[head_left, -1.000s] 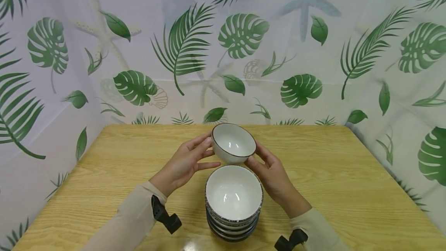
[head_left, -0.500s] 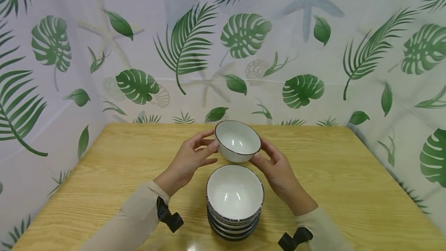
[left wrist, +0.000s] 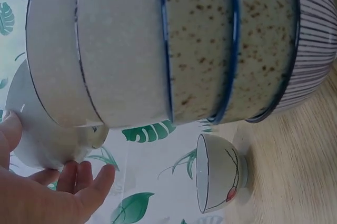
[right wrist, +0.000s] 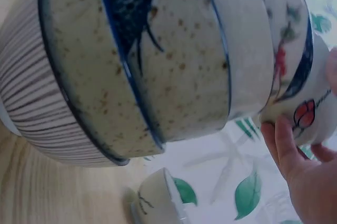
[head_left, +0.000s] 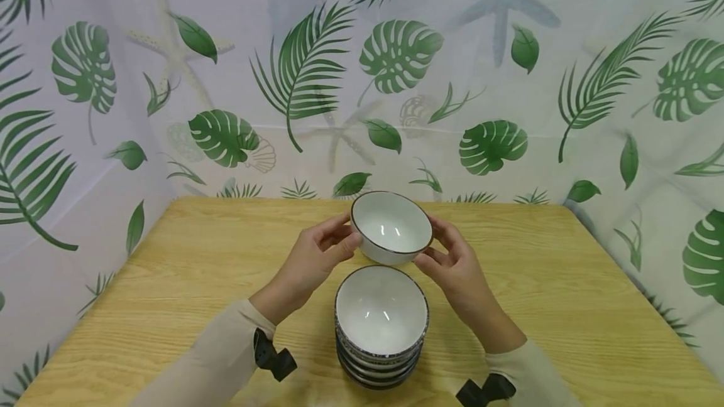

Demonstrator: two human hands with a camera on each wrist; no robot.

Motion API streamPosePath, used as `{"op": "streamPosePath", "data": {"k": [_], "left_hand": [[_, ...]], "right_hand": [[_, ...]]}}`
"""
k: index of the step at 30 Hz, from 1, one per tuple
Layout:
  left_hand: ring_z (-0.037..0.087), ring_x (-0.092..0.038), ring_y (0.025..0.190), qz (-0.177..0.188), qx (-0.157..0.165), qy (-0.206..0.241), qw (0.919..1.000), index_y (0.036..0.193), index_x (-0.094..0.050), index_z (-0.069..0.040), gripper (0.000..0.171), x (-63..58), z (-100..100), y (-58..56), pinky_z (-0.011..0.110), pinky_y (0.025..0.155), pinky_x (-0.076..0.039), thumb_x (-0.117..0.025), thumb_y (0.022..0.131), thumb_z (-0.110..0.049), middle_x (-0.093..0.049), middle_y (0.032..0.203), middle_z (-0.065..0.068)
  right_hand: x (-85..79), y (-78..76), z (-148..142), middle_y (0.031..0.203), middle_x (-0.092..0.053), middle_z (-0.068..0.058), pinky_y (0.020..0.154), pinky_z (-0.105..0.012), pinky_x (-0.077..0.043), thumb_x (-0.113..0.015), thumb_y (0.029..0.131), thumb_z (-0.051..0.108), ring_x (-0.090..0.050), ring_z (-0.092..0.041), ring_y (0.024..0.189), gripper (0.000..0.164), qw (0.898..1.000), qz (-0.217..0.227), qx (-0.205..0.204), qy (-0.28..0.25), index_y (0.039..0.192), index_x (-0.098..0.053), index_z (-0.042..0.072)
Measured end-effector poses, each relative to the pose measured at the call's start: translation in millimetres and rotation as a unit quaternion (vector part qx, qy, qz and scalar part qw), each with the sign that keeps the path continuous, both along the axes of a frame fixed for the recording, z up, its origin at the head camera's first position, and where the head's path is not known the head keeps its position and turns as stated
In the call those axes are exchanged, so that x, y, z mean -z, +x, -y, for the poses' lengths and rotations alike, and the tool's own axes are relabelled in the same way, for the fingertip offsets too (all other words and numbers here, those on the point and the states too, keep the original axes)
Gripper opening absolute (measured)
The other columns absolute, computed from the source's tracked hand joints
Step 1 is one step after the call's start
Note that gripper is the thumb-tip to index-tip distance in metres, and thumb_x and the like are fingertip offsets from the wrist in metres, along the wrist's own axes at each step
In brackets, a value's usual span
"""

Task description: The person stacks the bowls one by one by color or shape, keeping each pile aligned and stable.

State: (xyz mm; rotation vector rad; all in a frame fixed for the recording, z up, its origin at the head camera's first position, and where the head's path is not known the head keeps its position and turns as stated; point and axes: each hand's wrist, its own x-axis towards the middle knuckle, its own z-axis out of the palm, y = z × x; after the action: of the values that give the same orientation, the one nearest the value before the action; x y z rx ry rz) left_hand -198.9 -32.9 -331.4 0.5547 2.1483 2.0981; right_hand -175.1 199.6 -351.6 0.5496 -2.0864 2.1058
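A white bowl [head_left: 391, 225] with a thin dark rim is held above and behind a stack of bowls [head_left: 381, 313], tilted towards me. My left hand [head_left: 311, 259] grips its left side, thumb in front and fingers behind. On the other side my right hand [head_left: 458, 269] holds it near the base and rim. A red flower bud marks the held bowl [right wrist: 310, 113] in the right wrist view. Speckled and striped bowls make up the stack [left wrist: 205, 50] in the left wrist view. The held bowl hides part of my fingers.
A small bowl [left wrist: 218, 174] with a red bud stands on the wooden table [head_left: 226, 250] beyond the stack; the head view does not show it. Leaf-printed cloth [head_left: 317, 80] hangs behind and at both sides of the table.
Both hands have carried the bowl slightly up and to the right, away from the stack. The left fingers have drawn in closer round it. The stack stays in place.
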Motion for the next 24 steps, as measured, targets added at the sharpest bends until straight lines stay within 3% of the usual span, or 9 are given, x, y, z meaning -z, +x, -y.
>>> {"op": "streamPosePath", "data": {"k": [3, 6, 14, 19, 24], "left_hand": [[0.017, -0.048, 0.116, -0.024, -0.002, -0.012, 0.9996, 0.135, -0.049, -0.006, 0.053, -0.9, 2.8, 3.0, 0.030, 0.090, -0.045, -0.064, 0.087, -0.024, -0.056, 0.119, 0.007], [0.017, -0.045, 0.120, -0.036, 0.007, 0.005, 0.9993, 0.132, -0.050, -0.005, 0.052, -1.4, 4.9, 3.7, 0.031, 0.092, -0.044, -0.065, 0.086, -0.024, -0.053, 0.126, 0.006], [0.021, -0.046, 0.120, -0.009, 0.045, 0.066, 0.9968, 0.134, -0.045, -0.002, 0.064, -0.3, 9.4, 4.8, 0.033, 0.093, -0.043, -0.070, 0.081, -0.026, -0.051, 0.131, 0.011], [0.019, -0.042, 0.123, -0.001, 0.055, 0.057, 0.9968, 0.139, -0.042, -0.005, 0.074, 0.3, 11.2, 10.6, 0.034, 0.094, -0.041, -0.072, 0.077, -0.033, -0.047, 0.134, 0.008], [0.020, -0.041, 0.122, -0.001, 0.082, 0.045, 0.9956, 0.140, -0.042, -0.008, 0.073, 0.3, 14.4, 16.4, 0.035, 0.095, -0.041, -0.071, 0.078, -0.033, -0.047, 0.134, 0.006]], "right_hand": [[-4.0, 3.9, 2.5, 0.131, -0.037, -0.013, 0.084, -0.031, -0.048, -0.061, 0.087, 0.002, -0.054, -0.024, 0.104, 0.062, 1.000, -0.006, 0.013, 0.015, 0.141, -0.032, 0.002], [-7.7, 7.9, 4.8, 0.130, -0.038, -0.013, 0.083, -0.031, -0.049, -0.062, 0.087, 0.003, -0.054, -0.024, 0.103, 0.061, 0.999, -0.013, 0.019, 0.022, 0.141, -0.033, 0.002], [-11.0, 15.1, 8.6, 0.129, -0.040, -0.014, 0.082, -0.032, -0.049, -0.063, 0.086, 0.003, -0.054, -0.026, 0.104, 0.062, 0.998, -0.050, 0.020, 0.037, 0.141, -0.034, 0.003], [-9.5, 18.4, 7.2, 0.126, -0.041, -0.018, 0.082, -0.031, -0.049, -0.065, 0.085, 0.004, -0.054, -0.021, 0.107, 0.070, 0.996, -0.070, 0.020, 0.049, 0.144, -0.029, 0.001], [-6.1, 22.4, 3.9, 0.136, -0.038, -0.016, 0.086, -0.027, -0.047, -0.065, 0.086, 0.015, -0.052, -0.016, 0.110, 0.072, 0.991, -0.103, 0.013, 0.083, 0.146, -0.027, 0.002]]}}
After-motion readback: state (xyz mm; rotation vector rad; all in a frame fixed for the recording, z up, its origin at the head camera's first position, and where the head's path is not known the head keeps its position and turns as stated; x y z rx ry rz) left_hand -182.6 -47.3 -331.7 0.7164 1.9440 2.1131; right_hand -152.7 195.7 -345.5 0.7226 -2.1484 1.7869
